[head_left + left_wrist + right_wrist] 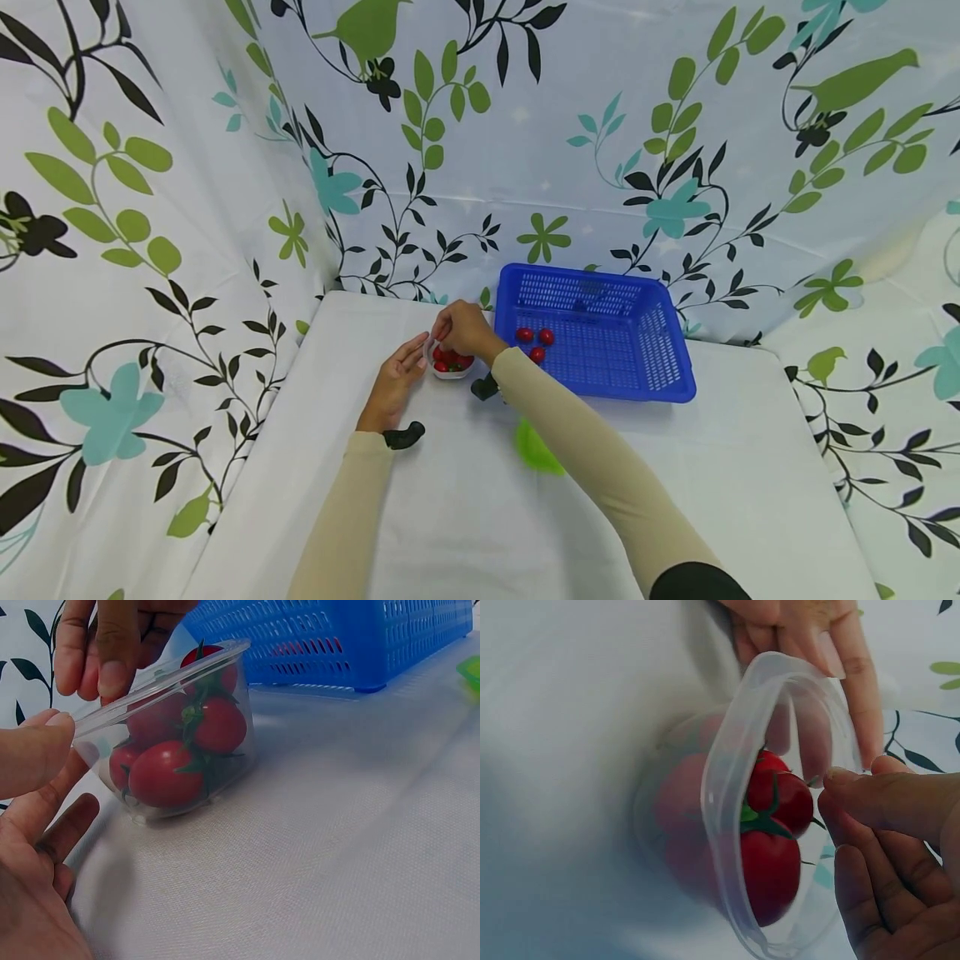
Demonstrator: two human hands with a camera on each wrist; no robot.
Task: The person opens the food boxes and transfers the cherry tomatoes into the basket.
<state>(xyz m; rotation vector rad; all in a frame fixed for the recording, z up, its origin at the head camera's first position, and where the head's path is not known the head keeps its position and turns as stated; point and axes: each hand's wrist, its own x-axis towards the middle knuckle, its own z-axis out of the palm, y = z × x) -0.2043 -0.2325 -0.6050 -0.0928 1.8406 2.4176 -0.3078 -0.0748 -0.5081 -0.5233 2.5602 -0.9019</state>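
A small clear plastic tub (pixel 450 375) stands on the white cloth, holding several red cherry tomatoes (pixel 165 774) with green stem ends. My left hand (pixel 393 387) is at the tub's left side, its thumb and fingers touching the rim and outer wall. Over the tub's far edge, my right hand (pixel 467 327) reaches down with bent fingers. Its thumb (pixel 885 795) and fingertips come together close to a tomato's green stem (pixel 769 823); whether they pinch anything is hidden. Three red tomatoes (pixel 547 337) lie in the left part of a blue basket (pixel 592 392).
The perforated blue basket stands right of the tub, near the back edge of the table (pixel 450 517). A bright green object (pixel 536 450) lies partly hidden under my right forearm. Patterned curtains (pixel 525 150) hang behind and at both sides.
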